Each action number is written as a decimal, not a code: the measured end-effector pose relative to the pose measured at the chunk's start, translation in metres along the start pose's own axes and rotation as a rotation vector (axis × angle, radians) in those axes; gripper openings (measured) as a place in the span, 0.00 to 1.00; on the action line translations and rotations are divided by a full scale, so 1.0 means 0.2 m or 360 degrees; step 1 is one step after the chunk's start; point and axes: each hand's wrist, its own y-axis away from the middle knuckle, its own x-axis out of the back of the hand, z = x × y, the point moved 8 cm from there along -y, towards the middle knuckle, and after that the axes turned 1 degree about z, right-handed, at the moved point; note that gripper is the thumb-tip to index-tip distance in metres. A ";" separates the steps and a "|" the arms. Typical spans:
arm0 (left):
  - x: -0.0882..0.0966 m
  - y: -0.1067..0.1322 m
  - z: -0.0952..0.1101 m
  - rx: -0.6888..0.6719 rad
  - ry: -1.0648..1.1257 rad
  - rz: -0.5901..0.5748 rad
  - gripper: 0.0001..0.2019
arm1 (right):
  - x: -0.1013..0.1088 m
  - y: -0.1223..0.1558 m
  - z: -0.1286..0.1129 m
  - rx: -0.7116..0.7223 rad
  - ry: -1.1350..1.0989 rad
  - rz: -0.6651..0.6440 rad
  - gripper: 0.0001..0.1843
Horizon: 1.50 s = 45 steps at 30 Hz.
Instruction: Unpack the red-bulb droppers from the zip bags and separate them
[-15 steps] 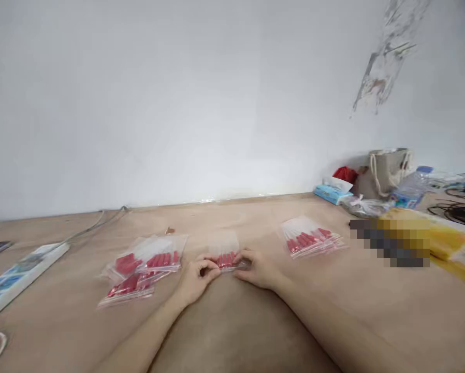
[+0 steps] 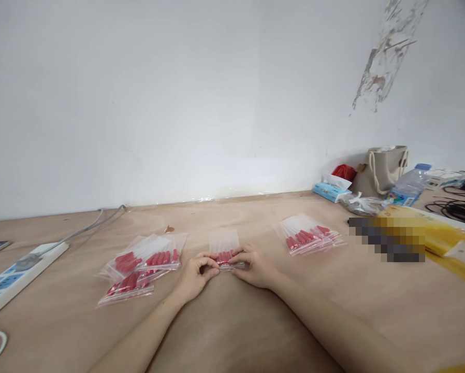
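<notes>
A small clear zip bag (image 2: 223, 241) with several red tube-like pieces in it lies flat on the table in front of me. My left hand (image 2: 195, 273) pinches its near left corner between thumb and fingers. At the near right corner, my right hand (image 2: 255, 265) grips the same bag, its fingertips over some of the red pieces. A pile of similar filled zip bags (image 2: 160, 251) spreads to the left of my left hand. To the right, more filled bags (image 2: 308, 233) lie fanned in an overlapping stack.
A white power strip (image 2: 18, 274) with a grey cable lies at the left. Towards the right back are a blue tissue pack (image 2: 331, 191), a beige bag (image 2: 388, 168), a plastic bottle (image 2: 411, 184), a yellow package (image 2: 426, 228) and black cables (image 2: 455, 211).
Both hands stay at the bag's near corners, with barely any movement of the fingers. The view has shifted very slightly and is sharper now.
</notes>
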 end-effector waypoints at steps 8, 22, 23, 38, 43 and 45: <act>0.01 0.01 0.04 -0.0166 -0.0130 0.0060 0.08 | -0.02 0.00 -0.02 0.0051 0.0230 0.0031 0.06; 0.00 0.09 0.28 -0.1026 -0.0859 0.0385 0.08 | 0.01 -0.01 -0.01 -0.0119 0.0146 0.0045 0.05; 0.01 0.09 0.27 -0.1017 -0.0849 0.0387 0.07 | 0.01 -0.01 -0.01 -0.0104 0.0153 0.0046 0.05; 0.01 0.07 0.26 -0.0865 -0.0767 0.0322 0.08 | -0.10 -0.08 -0.06 -0.0217 0.0166 -0.0091 0.07; -0.02 0.06 0.28 -0.0903 -0.0754 0.0284 0.09 | -0.08 -0.06 -0.07 -0.0219 0.0374 0.0040 0.08; -0.02 0.06 0.28 -0.0903 -0.0753 0.0285 0.09 | -0.08 -0.06 -0.08 -0.0231 0.0435 0.0065 0.08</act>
